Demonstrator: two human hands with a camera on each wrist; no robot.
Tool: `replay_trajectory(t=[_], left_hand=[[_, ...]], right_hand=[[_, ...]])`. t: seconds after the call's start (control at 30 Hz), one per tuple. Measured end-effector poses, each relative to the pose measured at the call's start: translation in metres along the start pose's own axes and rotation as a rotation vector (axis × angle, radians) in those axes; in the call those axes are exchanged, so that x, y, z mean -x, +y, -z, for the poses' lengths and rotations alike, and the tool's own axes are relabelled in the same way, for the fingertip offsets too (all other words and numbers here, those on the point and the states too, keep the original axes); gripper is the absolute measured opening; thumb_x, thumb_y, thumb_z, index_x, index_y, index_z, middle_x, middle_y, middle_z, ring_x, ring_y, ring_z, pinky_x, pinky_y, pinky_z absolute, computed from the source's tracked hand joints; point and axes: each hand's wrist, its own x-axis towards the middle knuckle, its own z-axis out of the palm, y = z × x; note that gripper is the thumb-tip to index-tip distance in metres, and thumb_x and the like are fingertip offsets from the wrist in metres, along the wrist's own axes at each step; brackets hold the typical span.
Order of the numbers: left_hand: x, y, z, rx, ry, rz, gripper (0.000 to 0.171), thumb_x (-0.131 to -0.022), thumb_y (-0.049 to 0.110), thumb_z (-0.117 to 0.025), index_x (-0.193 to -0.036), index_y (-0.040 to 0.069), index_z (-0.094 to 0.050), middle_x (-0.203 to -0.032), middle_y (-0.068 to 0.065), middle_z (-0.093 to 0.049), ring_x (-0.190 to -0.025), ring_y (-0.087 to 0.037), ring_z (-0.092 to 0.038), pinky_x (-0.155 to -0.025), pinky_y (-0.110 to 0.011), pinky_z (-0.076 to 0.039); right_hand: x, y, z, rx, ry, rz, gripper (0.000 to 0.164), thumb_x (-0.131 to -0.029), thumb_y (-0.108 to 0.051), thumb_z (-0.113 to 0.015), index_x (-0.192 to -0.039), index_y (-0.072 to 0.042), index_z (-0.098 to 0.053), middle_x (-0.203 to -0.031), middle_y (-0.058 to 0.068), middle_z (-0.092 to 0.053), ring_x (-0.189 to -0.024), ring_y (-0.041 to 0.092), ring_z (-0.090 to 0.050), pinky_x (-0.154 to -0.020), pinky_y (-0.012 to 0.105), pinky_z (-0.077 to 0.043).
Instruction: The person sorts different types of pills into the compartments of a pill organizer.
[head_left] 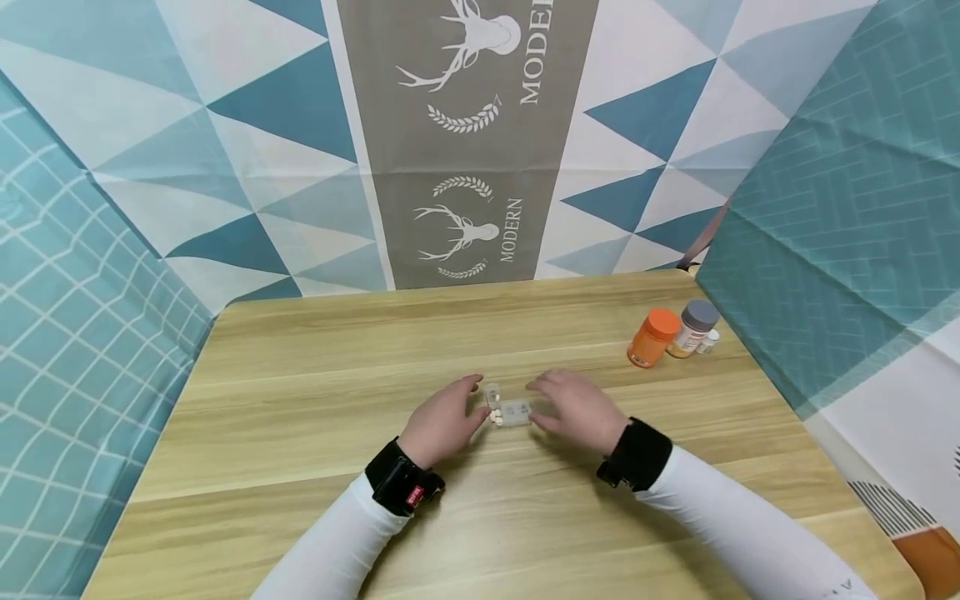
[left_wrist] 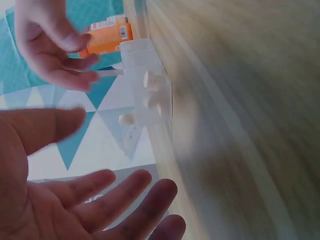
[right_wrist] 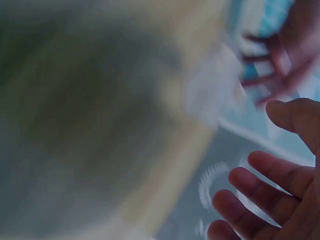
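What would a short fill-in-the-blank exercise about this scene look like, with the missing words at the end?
In the head view, the small clear plastic box, with pale rounded tablets inside, lies to the ____ of the person's left hand and to the left of the right hand.
The grey-lidded round plastic bottle stands between the small white plastic bottle and another round plastic bottle whose lid is ____.
Altogether, ____ bottles stand on the wood-grain table.

Missing words: right; orange; three.
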Motion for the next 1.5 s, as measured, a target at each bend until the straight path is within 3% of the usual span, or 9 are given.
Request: replay_trajectory(t=[0.17, 0.43, 0.67, 0.97, 1.3, 1.5], left_hand=[[-0.01, 0.004, -0.001, -0.007, 0.017, 0.024, 0.047, -0.102, 0.027, -0.054, -0.144, 0.006, -0.049, -0.132, -0.011, -0.063, -0.121, -0.03, -0.059, -0.096, -0.047, -0.049], [-0.023, 0.004, -0.007, -0.014, 0.017, 0.012, 0.041, -0.102, 0.028, -0.053, -0.137, 0.007, -0.058, -0.122, -0.009, -0.068, -0.113, -0.026, -0.064, -0.093, -0.044, -0.05], [-0.022, 0.005, -0.008, 0.062, 0.063, -0.017, 0.032, -0.1, 0.025, -0.058, -0.128, 0.01, -0.065, -0.111, -0.005, -0.072, -0.099, -0.02, -0.068, -0.084, -0.041, -0.053], [-0.018, 0.006, -0.007, 0.075, 0.106, -0.064, 0.02, -0.096, 0.023, -0.065, -0.111, 0.012, -0.074, -0.1, 0.001, -0.073, -0.082, -0.01, -0.065, -0.071, -0.032, -0.052], [-0.014, 0.007, -0.009, 0.071, 0.034, -0.094, 0.014, -0.093, 0.027, -0.07, -0.102, 0.017, -0.075, -0.096, 0.004, -0.073, -0.086, -0.01, -0.066, -0.075, -0.032, -0.053], [-0.011, 0.007, -0.009, 0.058, 0.007, -0.115, 0.016, -0.092, 0.026, -0.071, -0.103, 0.014, -0.075, -0.098, 0.002, -0.072, -0.087, -0.014, -0.066, -0.076, -0.034, -0.052]], right_hand=[[-0.01, -0.01, -0.022, 0.032, -0.082, 0.042, 0.047, -0.088, -0.033, -0.075, -0.124, -0.004, -0.065, -0.115, 0.007, -0.066, -0.106, 0.023, -0.063, -0.093, 0.04, -0.05], [-0.018, -0.012, -0.029, 0.014, -0.103, 0.049, 0.038, -0.091, -0.029, -0.072, -0.12, -0.004, -0.067, -0.11, 0.005, -0.066, -0.1, 0.021, -0.063, -0.087, 0.037, -0.052], [-0.017, -0.01, -0.03, -0.015, -0.137, 0.024, 0.036, -0.093, -0.03, -0.07, -0.121, -0.007, -0.067, -0.11, 0.002, -0.066, -0.099, 0.017, -0.063, -0.085, 0.035, -0.052], [-0.017, -0.011, -0.029, -0.04, -0.133, 0.023, 0.035, -0.093, -0.028, -0.07, -0.12, -0.006, -0.068, -0.106, 0.002, -0.066, -0.096, 0.017, -0.063, -0.082, 0.035, -0.052], [-0.016, -0.012, -0.029, -0.074, -0.119, -0.005, 0.031, -0.093, -0.027, -0.071, -0.119, -0.009, -0.068, -0.104, 0.001, -0.066, -0.094, 0.016, -0.063, -0.081, 0.035, -0.052], [-0.016, -0.012, -0.031, -0.081, -0.12, -0.009, 0.03, -0.094, -0.027, -0.07, -0.118, -0.01, -0.067, -0.104, 0.0, -0.066, -0.095, 0.015, -0.062, -0.082, 0.035, -0.051]])
